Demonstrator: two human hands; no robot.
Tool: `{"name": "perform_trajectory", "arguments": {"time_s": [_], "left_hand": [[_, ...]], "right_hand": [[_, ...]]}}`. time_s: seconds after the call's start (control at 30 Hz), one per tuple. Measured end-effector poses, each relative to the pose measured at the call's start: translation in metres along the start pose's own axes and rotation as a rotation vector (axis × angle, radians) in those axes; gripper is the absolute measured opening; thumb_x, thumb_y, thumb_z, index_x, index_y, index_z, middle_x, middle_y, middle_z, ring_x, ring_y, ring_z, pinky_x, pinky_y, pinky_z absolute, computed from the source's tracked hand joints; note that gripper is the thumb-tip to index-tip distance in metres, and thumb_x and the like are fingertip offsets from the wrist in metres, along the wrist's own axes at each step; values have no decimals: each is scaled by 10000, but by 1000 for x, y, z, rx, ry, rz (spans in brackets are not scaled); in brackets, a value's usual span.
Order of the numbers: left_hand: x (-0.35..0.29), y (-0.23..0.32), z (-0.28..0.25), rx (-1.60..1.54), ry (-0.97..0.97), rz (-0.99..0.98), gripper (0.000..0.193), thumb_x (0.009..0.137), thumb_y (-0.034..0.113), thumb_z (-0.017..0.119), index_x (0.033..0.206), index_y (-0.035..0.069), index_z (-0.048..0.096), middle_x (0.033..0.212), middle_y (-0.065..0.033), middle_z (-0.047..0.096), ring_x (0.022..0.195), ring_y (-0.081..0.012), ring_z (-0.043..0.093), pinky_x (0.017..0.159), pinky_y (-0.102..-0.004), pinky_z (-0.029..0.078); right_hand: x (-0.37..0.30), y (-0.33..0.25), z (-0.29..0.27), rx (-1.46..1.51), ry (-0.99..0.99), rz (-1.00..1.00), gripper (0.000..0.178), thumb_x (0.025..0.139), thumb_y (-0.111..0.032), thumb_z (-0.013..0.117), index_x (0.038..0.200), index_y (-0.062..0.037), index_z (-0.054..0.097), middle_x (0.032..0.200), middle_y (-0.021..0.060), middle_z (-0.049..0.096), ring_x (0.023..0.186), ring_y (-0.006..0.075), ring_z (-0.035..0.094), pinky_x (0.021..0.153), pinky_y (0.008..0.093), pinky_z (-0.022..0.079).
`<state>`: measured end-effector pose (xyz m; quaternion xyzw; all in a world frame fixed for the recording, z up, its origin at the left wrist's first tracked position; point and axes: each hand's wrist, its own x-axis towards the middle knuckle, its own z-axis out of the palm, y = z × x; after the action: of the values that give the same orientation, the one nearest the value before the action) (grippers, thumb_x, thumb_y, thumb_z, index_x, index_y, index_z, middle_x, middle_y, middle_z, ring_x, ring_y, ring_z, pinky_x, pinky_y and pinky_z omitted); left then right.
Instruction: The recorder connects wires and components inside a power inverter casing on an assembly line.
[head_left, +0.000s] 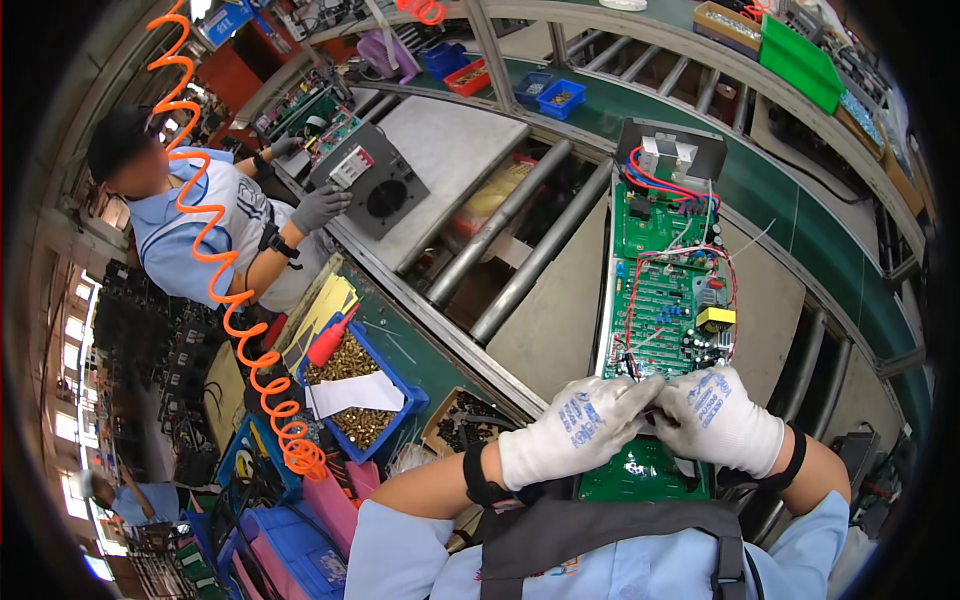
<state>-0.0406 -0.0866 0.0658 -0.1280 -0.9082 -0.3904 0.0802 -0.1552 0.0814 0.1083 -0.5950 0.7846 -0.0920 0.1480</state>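
A long green circuit board assembly (655,300) lies in front of me, running away from my body. Red and blue wires (665,187) rise at its far end beside a dark metal plate (705,145), and a yellow-wrapped component (715,319) sits on its right side. Both hands wear white gloves and meet over the near part of the board. My left hand (585,420) has its fingers pinched together. My right hand (715,415) is closed right against it, fingers curled down. Whatever they hold is hidden between the fingertips. Below them a bare green board section (645,472) shows.
Left of me a blue bin (410,400) holds brass-coloured screws, with a red-tipped bottle (328,345) on it. An orange coiled hose (225,255) hangs there. Metal rollers (540,255) lie beyond. A co-worker (215,215) in grey gloves handles a grey chassis (385,190).
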Motion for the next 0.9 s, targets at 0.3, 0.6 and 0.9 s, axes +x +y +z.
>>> {"name": "perform_trajectory", "arguments": {"time_s": [0.3, 0.6, 0.9], "left_hand": [[11, -17, 3, 1, -124, -128, 233, 823, 295, 667, 881, 76, 615, 820, -109, 631, 781, -309, 639, 687, -400, 507], [29, -3, 5, -328, 165, -115, 243, 780, 105, 722, 996, 20, 652, 893, -134, 677, 804, -265, 680, 698, -326, 540], [33, -1, 9, -343, -200, -206, 296, 880, 187, 599, 1097, -14, 617, 980, -135, 664, 846, -160, 653, 714, -286, 520]], "right_hand": [[-9, 12, -17, 563, -90, 221, 171, 850, -186, 630, 857, -21, 676, 691, 78, 656, 597, 179, 636, 566, 331, 509], [2, 40, 8, 334, 387, -219, 504, 647, -182, 781, 1082, 2, 607, 895, 154, 652, 797, 331, 635, 703, 419, 489], [-22, 31, 16, 158, 375, -89, 294, 686, -230, 747, 935, -101, 661, 716, 77, 631, 659, 296, 629, 598, 382, 475]]}}
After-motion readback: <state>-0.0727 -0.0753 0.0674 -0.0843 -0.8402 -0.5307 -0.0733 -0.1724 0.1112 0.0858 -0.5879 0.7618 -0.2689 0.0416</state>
